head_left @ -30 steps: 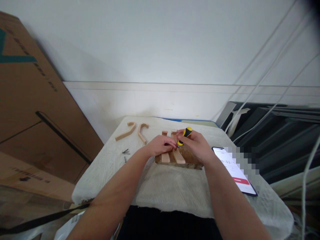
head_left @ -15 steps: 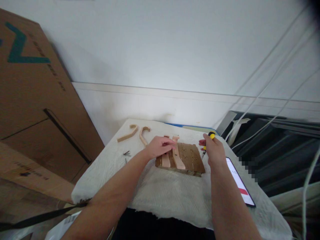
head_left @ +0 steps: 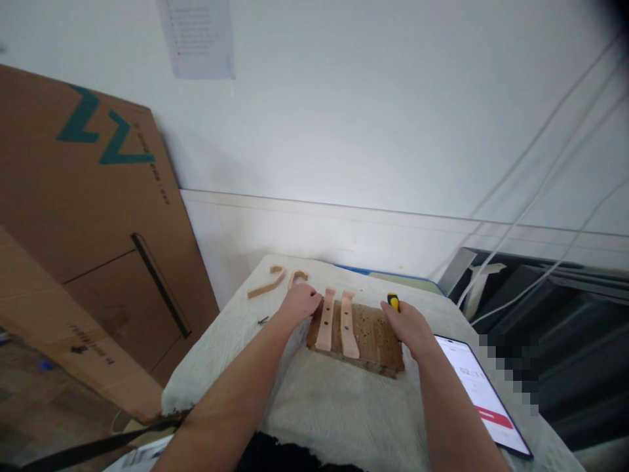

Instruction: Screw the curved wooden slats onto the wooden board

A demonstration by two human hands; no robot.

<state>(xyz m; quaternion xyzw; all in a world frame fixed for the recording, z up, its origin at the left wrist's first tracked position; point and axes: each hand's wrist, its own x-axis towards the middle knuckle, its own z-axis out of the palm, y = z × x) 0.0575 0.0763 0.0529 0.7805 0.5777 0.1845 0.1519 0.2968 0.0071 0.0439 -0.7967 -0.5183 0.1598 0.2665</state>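
Positioning the wooden board (head_left: pixel 377 335) on the table (head_left: pixel 314 410) is seemingly occupying this moment — the next move, I judge, is calling for even contact at both sides. The left hand (head_left: pixel 301 303) is resting at the far left corner, fingers curled, its hold unclear; the right hand (head_left: pixel 409 326) is gripping a yellow-and-black screwdriver (head_left: pixel 394 301) beside the right edge. Two wooden hooks (head_left: pixel 324 336) are lying on the board's left half.
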